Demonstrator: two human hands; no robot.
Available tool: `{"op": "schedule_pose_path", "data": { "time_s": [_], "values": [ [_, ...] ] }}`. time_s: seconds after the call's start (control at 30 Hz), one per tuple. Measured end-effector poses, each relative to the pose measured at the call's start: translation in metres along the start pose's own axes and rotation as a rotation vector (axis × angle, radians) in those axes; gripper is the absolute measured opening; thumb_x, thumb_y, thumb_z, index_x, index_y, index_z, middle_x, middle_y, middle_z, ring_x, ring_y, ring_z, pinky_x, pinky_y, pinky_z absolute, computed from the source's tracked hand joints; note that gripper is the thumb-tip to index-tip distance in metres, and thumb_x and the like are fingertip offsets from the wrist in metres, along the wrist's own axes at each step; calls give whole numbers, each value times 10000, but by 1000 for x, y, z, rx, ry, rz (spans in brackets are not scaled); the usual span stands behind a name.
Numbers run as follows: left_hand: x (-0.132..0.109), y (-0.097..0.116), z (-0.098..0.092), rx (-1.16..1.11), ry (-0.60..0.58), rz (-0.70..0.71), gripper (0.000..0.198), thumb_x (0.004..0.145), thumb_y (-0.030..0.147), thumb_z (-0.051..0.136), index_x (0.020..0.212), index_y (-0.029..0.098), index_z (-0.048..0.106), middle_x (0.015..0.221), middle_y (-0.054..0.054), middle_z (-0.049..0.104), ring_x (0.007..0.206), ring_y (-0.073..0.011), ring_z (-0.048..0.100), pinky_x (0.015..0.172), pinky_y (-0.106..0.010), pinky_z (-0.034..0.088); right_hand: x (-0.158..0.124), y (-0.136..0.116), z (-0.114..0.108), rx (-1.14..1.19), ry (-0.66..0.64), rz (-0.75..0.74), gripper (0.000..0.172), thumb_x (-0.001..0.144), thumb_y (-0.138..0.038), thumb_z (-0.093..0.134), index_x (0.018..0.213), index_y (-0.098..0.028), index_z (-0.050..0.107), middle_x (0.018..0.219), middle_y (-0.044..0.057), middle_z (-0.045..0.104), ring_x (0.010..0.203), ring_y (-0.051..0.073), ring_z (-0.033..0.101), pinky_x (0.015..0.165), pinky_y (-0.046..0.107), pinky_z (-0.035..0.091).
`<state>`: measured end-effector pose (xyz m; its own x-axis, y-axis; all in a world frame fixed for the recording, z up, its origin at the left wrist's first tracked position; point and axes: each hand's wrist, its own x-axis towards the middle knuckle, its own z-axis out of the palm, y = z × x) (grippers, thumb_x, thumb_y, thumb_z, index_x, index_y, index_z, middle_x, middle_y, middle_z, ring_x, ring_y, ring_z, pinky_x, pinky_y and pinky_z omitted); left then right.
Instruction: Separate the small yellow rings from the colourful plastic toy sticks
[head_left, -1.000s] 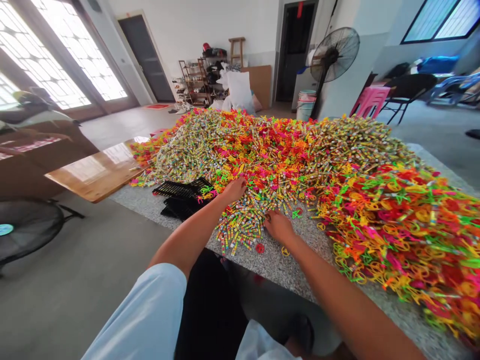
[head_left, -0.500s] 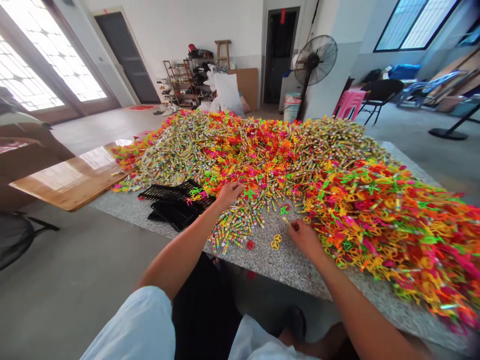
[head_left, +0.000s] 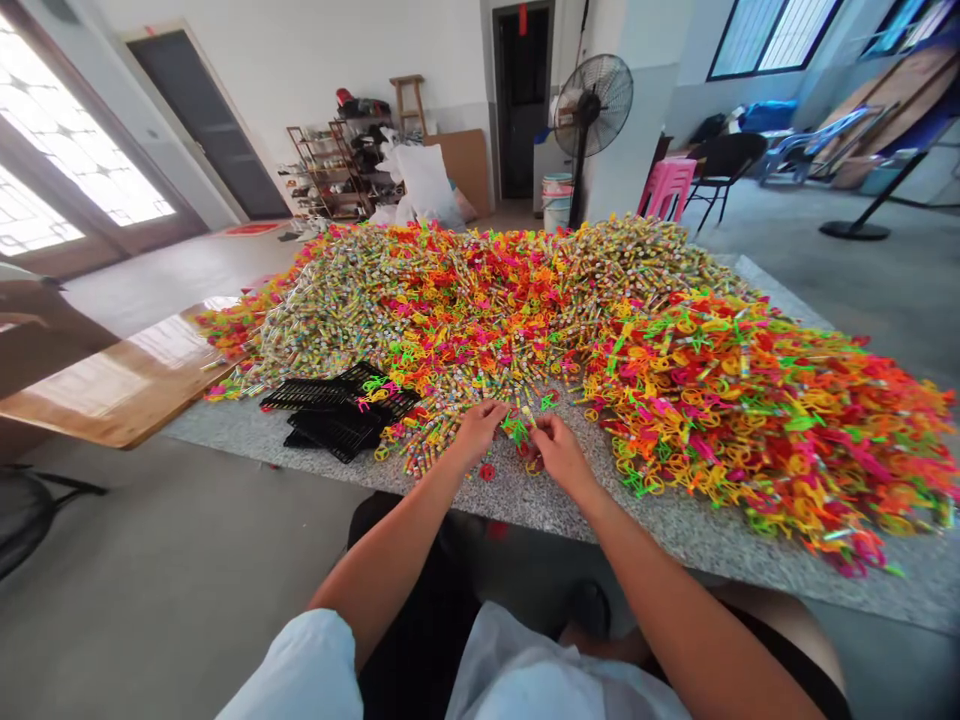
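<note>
My left hand (head_left: 481, 428) is closed in a pinch, its fingertips at a bright green plastic piece (head_left: 515, 429) with several thin arms. Facing it closely, my right hand (head_left: 559, 450) pinches a small printed tube (head_left: 526, 413) with a pale end. Both hands are just above the near part of the speckled stone table (head_left: 555, 508). A loose heap of similar printed tubes (head_left: 427, 440) lies beside and beyond my left hand. One red wheel-shaped piece (head_left: 487, 472) rests on the stone below the hands; yellow rings beside it are partly covered by my right hand.
Black slotted plastic trays (head_left: 337, 425) lie left of the hands. A large mixed pile of coloured plastic pieces (head_left: 750, 420) spreads over the right, and a mound of tubes (head_left: 330, 300) stands behind. Farther back are a standing fan (head_left: 592, 105) and pink stools (head_left: 667, 188).
My hands have come together over the near table: the left moved right and nearer, the right moved left with the tube. The green piece now lies between them. The camera view has shifted.
</note>
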<state>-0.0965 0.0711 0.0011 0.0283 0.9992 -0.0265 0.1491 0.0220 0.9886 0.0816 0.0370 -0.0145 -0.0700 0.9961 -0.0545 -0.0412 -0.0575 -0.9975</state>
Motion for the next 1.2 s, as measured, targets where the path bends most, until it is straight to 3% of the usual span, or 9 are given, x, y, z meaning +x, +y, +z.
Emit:
{"op": "schedule_pose_path", "data": {
  "time_s": [0.13,0.33,0.47,0.57,0.77,0.87,1.0,1.2],
  "values": [
    [-2,-1,9,89,15,64,377,850,545,629,900,189,741,814,-23,679,733,-155,610,607,-227,475,0,9,5,63,46,35,250,835,-404,671,976,-253,531,691,-21,660,511,170,621,419,276,495],
    [-10,-7,22,-118,11,-1,392,834,485,701,1108,206,685,1056,-66,700,913,-185,655,697,-263,531,5,18,2,289,95,105,330,747,-386,754,954,-243,540,742,-20,681,551,158,649,503,295,570],
    [-23,-12,32,-158,-18,0,344,836,464,702,1018,174,670,938,-38,687,836,-159,634,734,-256,506,2,13,2,405,138,124,359,714,-361,785,952,-236,548,777,-22,691,572,148,659,537,288,586],
    [-33,-14,37,-84,-43,55,311,882,477,638,896,166,656,821,-10,650,765,-147,593,693,-243,468,-4,10,5,417,86,131,376,724,-379,788,983,-226,561,774,-13,696,584,147,668,531,268,576],
    [-35,-6,24,150,248,163,280,878,449,653,961,182,672,932,-50,688,873,-189,629,749,-282,489,-15,7,1,201,52,14,361,813,-456,710,1043,-211,576,877,21,720,589,146,649,487,261,542],
    [-35,0,18,77,133,133,311,916,486,596,949,181,650,880,-49,699,765,-172,644,698,-285,510,-18,1,-6,56,41,-71,355,849,-485,671,1058,-204,610,817,9,705,537,130,598,479,253,510],
    [-40,5,22,-52,-39,135,343,937,515,558,952,176,609,851,-38,695,637,-131,624,612,-257,505,-23,-7,-10,23,-14,-143,392,877,-491,644,1138,-200,630,831,15,700,564,132,598,506,252,503],
    [-45,5,30,19,-41,171,338,943,505,552,936,171,602,802,-26,681,620,-112,595,582,-227,471,-30,-7,-14,74,-13,-121,434,883,-460,629,1216,-181,638,835,18,690,565,134,593,515,264,503]
  ]
}}
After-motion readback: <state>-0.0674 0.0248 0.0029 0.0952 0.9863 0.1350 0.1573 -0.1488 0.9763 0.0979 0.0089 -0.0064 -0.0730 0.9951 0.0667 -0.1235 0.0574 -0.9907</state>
